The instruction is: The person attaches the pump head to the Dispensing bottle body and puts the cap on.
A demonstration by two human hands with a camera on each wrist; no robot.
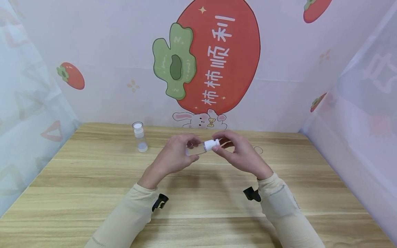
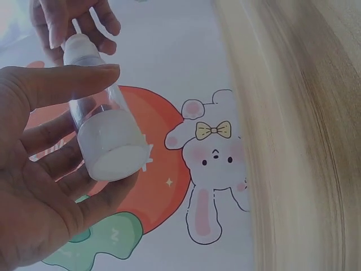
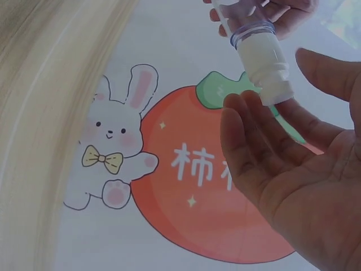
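My left hand [image 1: 175,153] grips a small clear pump bottle [image 1: 196,150] above the table, its white pump top tilted toward the right hand. Seen from the left wrist, the thumb lies across the clear body and the fingers curl behind it, with the bottle's white base [image 2: 118,161] facing the camera. My right hand [image 1: 243,151] is at the pump end [image 3: 276,84]. In the right wrist view its thumb stands apart from the white top and its relaxed fingers lie behind the tip.
A second clear bottle [image 1: 141,141] with a white pump and a clear cap stands upright at the back left of the wooden table [image 1: 198,227]. A thin round outline [image 1: 258,150] lies beyond the right hand. Printed cloth walls [image 1: 102,100] border the back and sides.
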